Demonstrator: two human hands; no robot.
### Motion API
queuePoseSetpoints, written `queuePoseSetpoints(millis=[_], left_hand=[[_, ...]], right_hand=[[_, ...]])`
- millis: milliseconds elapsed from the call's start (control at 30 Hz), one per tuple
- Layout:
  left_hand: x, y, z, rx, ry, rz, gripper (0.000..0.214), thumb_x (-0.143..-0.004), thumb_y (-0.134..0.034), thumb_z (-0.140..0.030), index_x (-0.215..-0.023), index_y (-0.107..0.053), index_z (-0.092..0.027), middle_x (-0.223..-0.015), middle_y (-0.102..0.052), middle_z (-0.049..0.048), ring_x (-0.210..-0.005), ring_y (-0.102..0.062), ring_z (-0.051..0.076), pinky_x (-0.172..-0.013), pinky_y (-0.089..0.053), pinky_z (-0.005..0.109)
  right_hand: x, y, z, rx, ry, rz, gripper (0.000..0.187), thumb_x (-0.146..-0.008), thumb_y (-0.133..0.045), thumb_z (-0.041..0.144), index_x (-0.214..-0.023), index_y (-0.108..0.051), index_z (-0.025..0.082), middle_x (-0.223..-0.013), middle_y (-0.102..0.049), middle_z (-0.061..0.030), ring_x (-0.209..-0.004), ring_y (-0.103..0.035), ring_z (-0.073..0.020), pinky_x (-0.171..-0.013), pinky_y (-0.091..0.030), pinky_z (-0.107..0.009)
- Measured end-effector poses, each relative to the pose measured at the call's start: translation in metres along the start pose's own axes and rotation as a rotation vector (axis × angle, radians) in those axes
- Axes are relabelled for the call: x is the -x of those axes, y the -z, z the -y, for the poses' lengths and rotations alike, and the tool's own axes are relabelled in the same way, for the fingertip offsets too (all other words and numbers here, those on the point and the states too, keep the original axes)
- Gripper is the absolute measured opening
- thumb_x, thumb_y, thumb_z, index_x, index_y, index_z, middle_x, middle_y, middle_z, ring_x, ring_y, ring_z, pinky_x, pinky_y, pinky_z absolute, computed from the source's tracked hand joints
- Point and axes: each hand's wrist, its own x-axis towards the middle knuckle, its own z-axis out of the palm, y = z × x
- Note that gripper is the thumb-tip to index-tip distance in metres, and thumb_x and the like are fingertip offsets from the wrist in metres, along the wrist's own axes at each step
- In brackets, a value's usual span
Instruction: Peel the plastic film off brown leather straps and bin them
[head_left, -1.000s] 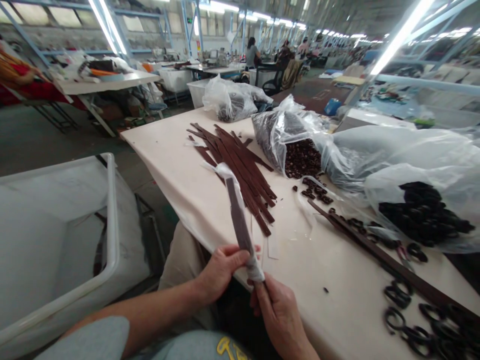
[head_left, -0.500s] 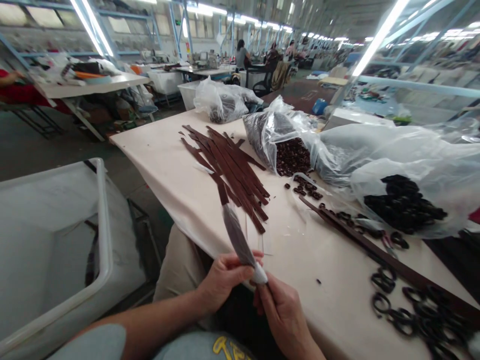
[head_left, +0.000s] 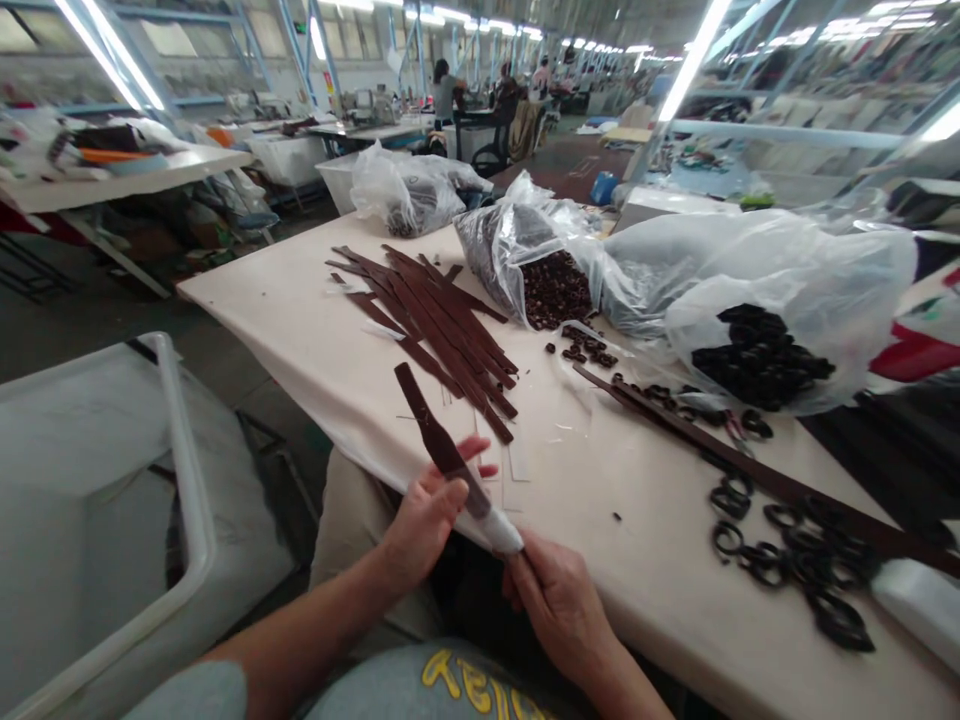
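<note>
A dark brown strap (head_left: 427, 425) slants up from my hands over the table's near edge, its wider far end bare. Bunched around its lower part is a whitish, see-through plastic sleeve (head_left: 501, 530). My left hand (head_left: 424, 525) holds the strap between thumb and fingers just above the bunched sleeve, some fingertips stretched past it. Closed on the strap's lower end, below the sleeve, is my right hand (head_left: 559, 600); its fingertips are partly hidden. Beyond them, a pile of brown straps (head_left: 442, 320) lies on the table (head_left: 300, 330).
An open plastic bag (head_left: 555, 285) spills small brown loops. Farther right, another clear bag (head_left: 765, 350) holds black pieces. Black rings (head_left: 806, 560) and a long brown strip (head_left: 720, 465) lie on the right. A white bin (head_left: 199, 520) stands at left. People work in the background.
The sleeve has slid down the strap toward my right hand, baring the strap's far end. My left hand has shifted up and left along it. The whole view has turned slightly right.
</note>
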Motion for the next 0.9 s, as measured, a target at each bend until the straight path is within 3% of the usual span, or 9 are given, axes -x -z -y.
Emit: queuePoseSetpoints(millis=[100, 200, 367, 500, 600, 667, 767, 900], left_hand=[[-0.013, 0.001, -0.014, 0.005, -0.076, -0.058, 0.033, -0.070, -0.082, -0.043, -0.096, -0.079, -0.023, -0.115, -0.073, 0.0082, -0.101, -0.065, 0.024, -0.087, -0.049, 0.032], [-0.013, 0.005, -0.010, -0.231, 0.015, 0.027, 0.022, -0.072, -0.081, -0.036, -0.083, -0.080, -0.017, -0.100, -0.076, 0.0096, -0.095, -0.065, 0.023, -0.085, -0.047, 0.030], [0.002, 0.009, 0.000, -0.409, 0.063, 0.083, 0.026, -0.078, -0.076, -0.036, -0.095, -0.080, -0.018, -0.096, -0.077, 0.0074, -0.083, -0.065, 0.020, -0.075, -0.046, 0.026], [0.011, -0.006, -0.003, -0.430, 0.119, 0.180, 0.036, -0.080, -0.073, -0.043, -0.104, -0.078, -0.017, -0.088, -0.076, 0.0081, -0.072, -0.064, 0.018, -0.067, -0.047, 0.027], [0.014, -0.016, 0.000, -0.414, 0.172, 0.236, 0.039, -0.078, -0.075, -0.043, -0.105, -0.077, -0.015, -0.081, -0.074, 0.0074, -0.064, -0.063, 0.017, -0.062, -0.047, 0.027], [0.010, -0.018, 0.000, -0.376, 0.108, 0.157, 0.035, -0.079, -0.075, -0.042, -0.101, -0.078, -0.015, -0.084, -0.075, 0.0074, -0.069, -0.065, 0.017, -0.066, -0.049, 0.027], [-0.004, -0.016, -0.007, -0.248, -0.060, -0.016, 0.028, -0.077, -0.077, -0.041, -0.089, -0.080, -0.016, -0.095, -0.077, 0.0087, -0.089, -0.067, 0.020, -0.081, -0.050, 0.027], [-0.021, -0.016, -0.024, -0.148, -0.152, -0.065, 0.029, -0.074, -0.080, -0.042, -0.082, -0.079, -0.015, -0.101, -0.076, 0.0106, -0.098, -0.068, 0.021, -0.088, -0.051, 0.030]], right_hand=[[0.003, -0.001, 0.000, -0.012, -0.026, 0.013, 0.033, -0.101, -0.037, 0.036, -0.078, -0.056, 0.021, -0.062, -0.059, 0.0004, -0.053, -0.056, -0.0139, -0.052, -0.040, -0.023], [0.004, -0.002, 0.001, -0.062, -0.051, 0.004, 0.034, -0.102, -0.037, 0.037, -0.080, -0.057, 0.020, -0.062, -0.060, 0.0005, -0.052, -0.057, -0.0135, -0.052, -0.041, -0.023], [0.008, 0.009, 0.011, -0.153, -0.078, 0.057, 0.032, -0.100, -0.040, 0.036, -0.083, -0.060, 0.019, -0.065, -0.062, 0.0001, -0.056, -0.058, -0.0143, -0.055, -0.044, -0.023], [0.010, 0.020, 0.022, -0.329, -0.034, 0.125, 0.019, -0.090, -0.058, 0.033, -0.103, -0.062, 0.018, -0.095, -0.068, -0.0033, -0.082, -0.064, -0.0181, -0.073, -0.051, -0.027], [0.008, 0.020, 0.024, -0.438, -0.100, 0.119, 0.018, -0.091, -0.055, 0.035, -0.094, -0.060, 0.017, -0.077, -0.066, -0.0004, -0.068, -0.063, -0.0153, -0.062, -0.050, -0.024], [0.010, 0.019, 0.022, -0.454, -0.193, 0.141, 0.019, -0.093, -0.050, 0.033, -0.082, -0.056, 0.018, -0.062, -0.061, 0.0029, -0.052, -0.057, -0.0122, -0.051, -0.046, -0.021], [0.022, 0.024, 0.019, -0.376, -0.261, 0.168, 0.020, -0.092, -0.051, 0.030, -0.075, -0.053, 0.020, -0.057, -0.060, 0.0038, -0.048, -0.055, -0.0113, -0.047, -0.043, -0.019], [0.052, 0.045, 0.017, -0.194, -0.255, 0.135, 0.021, -0.091, -0.054, 0.028, -0.071, -0.054, 0.020, -0.058, -0.062, 0.0030, -0.050, -0.055, -0.0119, -0.048, -0.040, -0.020]])
